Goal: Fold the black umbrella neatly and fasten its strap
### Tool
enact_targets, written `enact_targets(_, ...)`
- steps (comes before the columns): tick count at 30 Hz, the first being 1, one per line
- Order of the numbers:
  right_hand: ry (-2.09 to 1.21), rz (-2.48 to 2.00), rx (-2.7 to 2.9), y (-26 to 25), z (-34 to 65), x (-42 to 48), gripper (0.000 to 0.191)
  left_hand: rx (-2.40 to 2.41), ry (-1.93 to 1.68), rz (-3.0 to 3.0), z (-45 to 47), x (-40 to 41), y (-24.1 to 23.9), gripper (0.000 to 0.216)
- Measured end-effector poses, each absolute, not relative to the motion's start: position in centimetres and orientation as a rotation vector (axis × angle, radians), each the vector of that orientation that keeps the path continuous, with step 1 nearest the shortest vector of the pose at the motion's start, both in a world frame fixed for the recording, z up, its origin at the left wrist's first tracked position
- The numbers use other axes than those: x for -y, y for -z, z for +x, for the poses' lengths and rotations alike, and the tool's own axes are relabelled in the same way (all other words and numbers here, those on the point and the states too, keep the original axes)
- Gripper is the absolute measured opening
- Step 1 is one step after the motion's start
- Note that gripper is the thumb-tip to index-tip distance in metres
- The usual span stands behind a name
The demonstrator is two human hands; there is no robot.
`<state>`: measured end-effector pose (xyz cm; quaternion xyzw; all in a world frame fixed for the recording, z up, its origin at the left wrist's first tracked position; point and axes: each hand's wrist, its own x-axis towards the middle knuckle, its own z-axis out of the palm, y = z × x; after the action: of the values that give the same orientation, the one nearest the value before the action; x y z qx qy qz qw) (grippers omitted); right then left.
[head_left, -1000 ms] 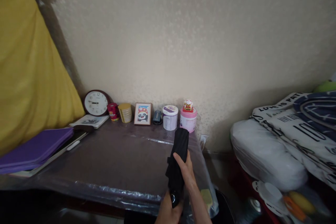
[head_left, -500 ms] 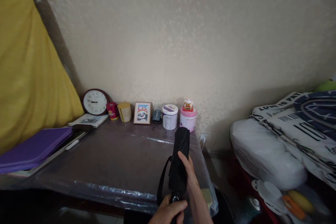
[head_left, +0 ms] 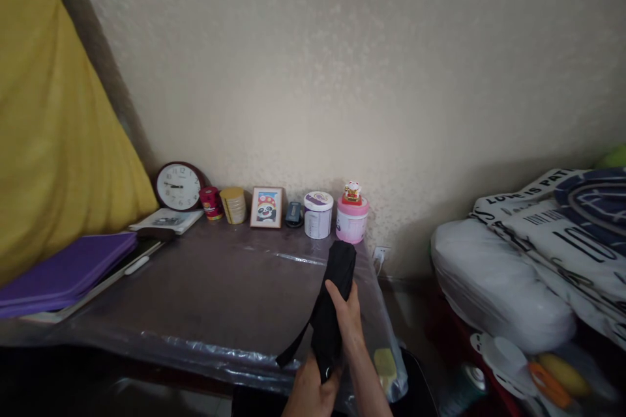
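Note:
A folded black umbrella (head_left: 335,287) points away from me over the right end of the table (head_left: 210,293). My right hand (head_left: 348,320) is wrapped round its middle. My left hand (head_left: 309,386) grips the handle end near the bottom edge of the view. A black strap (head_left: 295,346) hangs loose to the left of the handle. Both hands are closed on the umbrella.
Plastic sheet covers the table. Along the wall stand a clock (head_left: 178,186), a red tin (head_left: 211,203), a yellow jar (head_left: 233,205), a panda picture (head_left: 267,207), a white tub (head_left: 317,214) and a pink tub (head_left: 351,220). Purple folders (head_left: 63,272) lie left. Bedding (head_left: 528,260) is piled right.
The umbrella's strap has come free and hangs out to the left. My left hand shifted under the handle end; my right hand stays round the middle.

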<state>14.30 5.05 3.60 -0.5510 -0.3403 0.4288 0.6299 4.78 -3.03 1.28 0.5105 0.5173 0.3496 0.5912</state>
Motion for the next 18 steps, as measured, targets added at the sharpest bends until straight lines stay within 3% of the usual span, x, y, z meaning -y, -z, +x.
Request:
enact_targets(8, -0.944, -1.386, 0.737, -1.9, 14.8, -5.8, 0.075, -1.267, -0.716, 1.514, 4.4, 3.1, -0.6, 0.053)
enact_targets(14, -0.948, -1.42, 0.759, -1.9, 15.3, -5.7, 0.076, -0.999, -0.718, 1.252, 3.1, 3.4, -3.6, 0.053)
enact_targets(18, -0.977, -1.421, 0.738, -1.8, 15.4, -5.6, 0.073, -1.061, -0.879, 0.823, 2.1, 1.6, -3.2, 0.08)
